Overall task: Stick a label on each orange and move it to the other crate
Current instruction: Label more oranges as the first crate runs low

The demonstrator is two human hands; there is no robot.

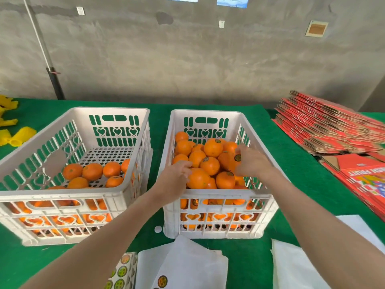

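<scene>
Two white slotted crates stand side by side on the green table. The left crate (108, 191) holds a low layer of oranges (92, 171). The right crate (220, 192) is heaped with oranges (213, 147), several bearing round dark labels. My left hand (176, 178) reaches over the right crate's front rim, its fingers curled on an orange (199, 179) near the front. My right hand (253, 161) grips a labelled orange (227, 161) at the heap's right side, thumb beside its label (237, 157). A sheet of round labels (123, 272) lies at the bottom edge.
White backing papers (187, 261) lie in front of the right crate, with more white sheets (295, 265) at the lower right. Flattened red cartons (333, 130) are stacked on the right. Yellow foam nets (20, 134) sit at the far left, and a dark pole (54, 82) leans on the wall.
</scene>
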